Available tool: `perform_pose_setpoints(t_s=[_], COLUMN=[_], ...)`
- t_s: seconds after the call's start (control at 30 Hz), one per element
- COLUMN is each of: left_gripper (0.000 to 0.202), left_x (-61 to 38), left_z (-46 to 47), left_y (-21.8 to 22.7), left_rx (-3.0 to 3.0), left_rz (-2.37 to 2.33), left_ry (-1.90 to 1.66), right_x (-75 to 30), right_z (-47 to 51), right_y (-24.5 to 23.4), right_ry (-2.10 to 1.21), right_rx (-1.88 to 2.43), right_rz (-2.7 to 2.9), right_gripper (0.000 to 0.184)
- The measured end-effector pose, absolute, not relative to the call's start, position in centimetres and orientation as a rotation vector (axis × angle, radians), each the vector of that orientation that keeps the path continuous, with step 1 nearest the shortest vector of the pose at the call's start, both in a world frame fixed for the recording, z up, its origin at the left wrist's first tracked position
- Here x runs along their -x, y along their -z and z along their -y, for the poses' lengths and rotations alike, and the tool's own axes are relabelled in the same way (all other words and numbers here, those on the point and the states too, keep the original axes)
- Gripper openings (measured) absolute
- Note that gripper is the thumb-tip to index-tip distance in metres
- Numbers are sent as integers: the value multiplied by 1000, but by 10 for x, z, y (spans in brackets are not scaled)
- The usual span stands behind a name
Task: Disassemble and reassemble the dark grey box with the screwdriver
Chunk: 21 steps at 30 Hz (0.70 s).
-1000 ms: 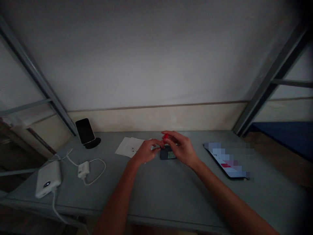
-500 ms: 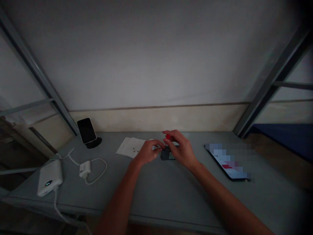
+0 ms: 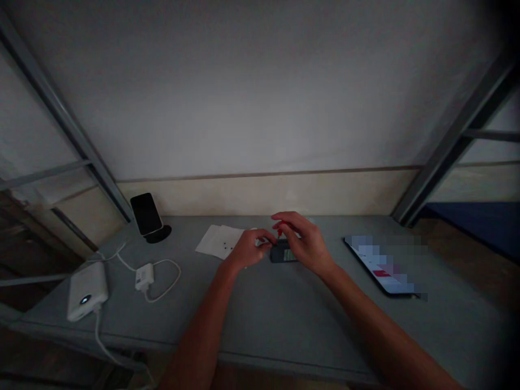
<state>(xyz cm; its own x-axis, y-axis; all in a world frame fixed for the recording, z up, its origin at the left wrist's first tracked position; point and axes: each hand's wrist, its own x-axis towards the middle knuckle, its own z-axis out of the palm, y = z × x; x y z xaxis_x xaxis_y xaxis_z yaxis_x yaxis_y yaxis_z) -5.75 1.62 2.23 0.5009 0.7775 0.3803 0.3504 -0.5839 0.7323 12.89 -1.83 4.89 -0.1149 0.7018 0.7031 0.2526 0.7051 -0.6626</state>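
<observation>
A small dark device with a greenish patch lies on the grey table at mid-depth. My left hand rests beside its left edge, fingers curled and pinched against it. My right hand hovers over the device with fingers closed round a small red-handled tool, whose tip points down at the device. Most of the tool is hidden by my fingers.
White paper sheets with two tiny dark specks lie left of my hands. A phone on a stand is at the back left. A white power bank, charger and cable are left. A lit tablet lies right.
My right hand has lowered the red-handled tool a little toward the device. The left hand has stayed at the device's left edge. The view has shifted slightly.
</observation>
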Motion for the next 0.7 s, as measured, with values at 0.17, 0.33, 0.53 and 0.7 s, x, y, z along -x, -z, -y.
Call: perform_pose_setpoints(t_s=[0.17,0.33,0.53,0.7], left_gripper=[25,27,50,49], left_x=[57,58,56,51], left_z=[-16,-19,-21,-19], left_y=[-23,-18,-6,-5], left_rx=[-2152,-2010,-1795,-1751], left_rz=[-903,-818,-667,-751], left_ry=[-956,-953,-768,-761], right_x=[-128,-126,-133,-139], right_z=[18,19,22,20], right_y=[-47,-48,-53,-56], right_ry=[-479,-494,-664,-699], right_rx=[806,873,834,804], right_rz=[1581,1584,1661,1723], right_gripper=[15,18,16,20])
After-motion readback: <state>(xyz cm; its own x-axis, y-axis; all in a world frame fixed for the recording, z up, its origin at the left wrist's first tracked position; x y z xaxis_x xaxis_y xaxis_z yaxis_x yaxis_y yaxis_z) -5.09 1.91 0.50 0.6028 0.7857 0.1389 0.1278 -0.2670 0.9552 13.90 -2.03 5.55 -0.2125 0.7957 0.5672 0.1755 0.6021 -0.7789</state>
